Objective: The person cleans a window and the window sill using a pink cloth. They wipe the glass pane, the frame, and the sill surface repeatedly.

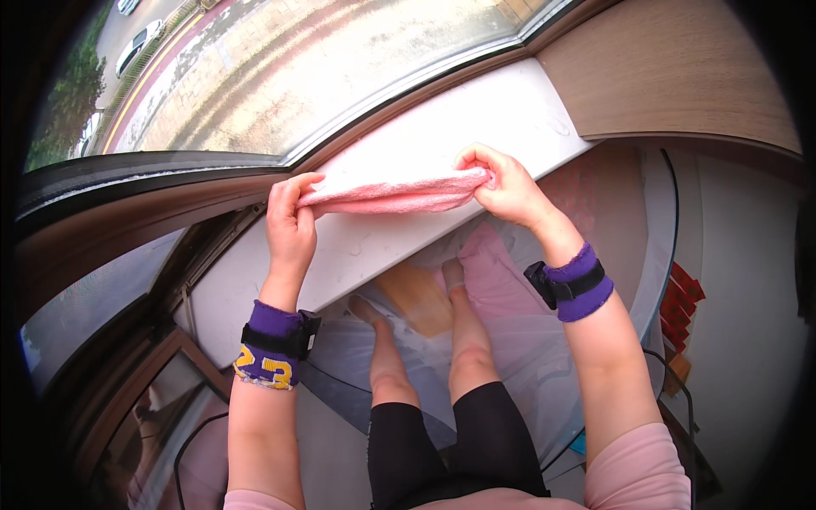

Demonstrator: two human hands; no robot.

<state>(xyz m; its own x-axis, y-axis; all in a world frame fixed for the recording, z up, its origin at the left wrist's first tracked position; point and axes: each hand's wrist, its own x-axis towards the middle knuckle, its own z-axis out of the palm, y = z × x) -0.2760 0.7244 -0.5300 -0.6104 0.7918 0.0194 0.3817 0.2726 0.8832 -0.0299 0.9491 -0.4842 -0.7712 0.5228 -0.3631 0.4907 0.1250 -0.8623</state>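
A pink terry cloth [395, 194] is stretched between my two hands, gathered into a loose, folded band. My left hand [290, 207] pinches its left end between thumb and fingers. At the other end, my right hand [500, 185] grips the bunched cloth, with the fingers curled around it. The cloth is held over the white windowsill [363, 248]; whether any of it touches the sill I cannot tell. Purple wristbands with black straps and small black devices sit on both wrists.
Beyond the sill is the window glass [357, 70], with a road and parked cars outside. An opened brown-framed window sash [153, 395] stands at the left. Wood panelling [669, 70] meets the sill at the right. Below lie a pink pillow [497, 274], a wooden board [417, 296] and sheer netting [535, 357].
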